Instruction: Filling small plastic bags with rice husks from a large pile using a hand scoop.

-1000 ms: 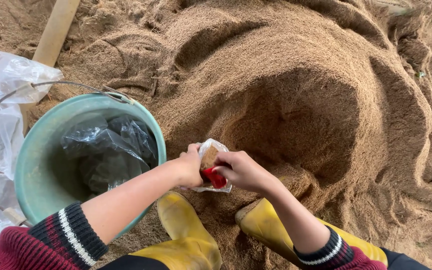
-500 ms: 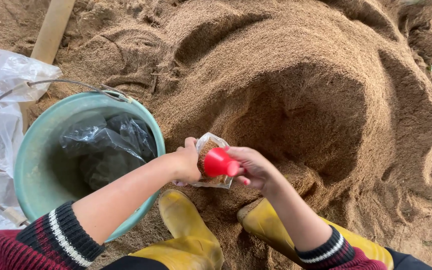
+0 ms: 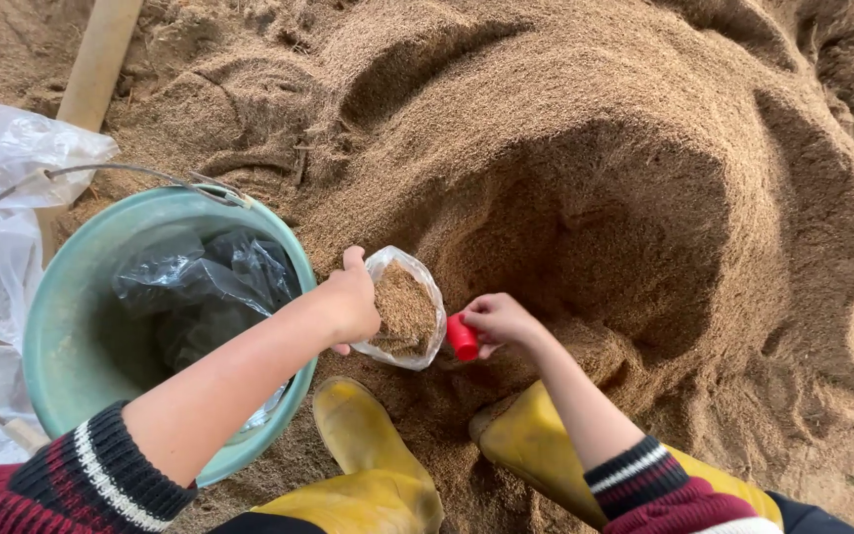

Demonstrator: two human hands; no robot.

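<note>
Sawdust scoop and bag: positions at the pile face

Red plastic cup [image 3: 463, 336] sits in the right hand [image 3: 498, 318], pinched between thumb and curled fingers; the grip is closed on it. The cup lies immediately to the right of the clear plastic bag [image 3: 406, 309], touching or all but touching the bag's lower right edge; the frame does not settle which. Its short axis runs roughly up and down in the view, tilted slightly, and which end is the mouth cannot be read from here.

Left hand [image 3: 352, 302] grips the bag at its left rim, fingers wrapped shut over the plastic. The bag is held with its mouth facing up toward the camera, long axis running from upper left to lower right, and it is partly filled with the same tan, fibrous material.

Of the two hands, the right is nearer the hollow dug into the sawdust pile [image 3: 585, 178], which lies above and to the right of the cup. The left is nearer the green bucket [image 3: 51, 336], which holds a crumpled dark plastic sheet [image 3: 200, 287].

Two yellow rubber boots [image 3: 373, 465] stand below the hands. A wooden handle [image 3: 96, 64] and loose clear sheeting [image 3: 7, 168] lie at upper left.
</note>
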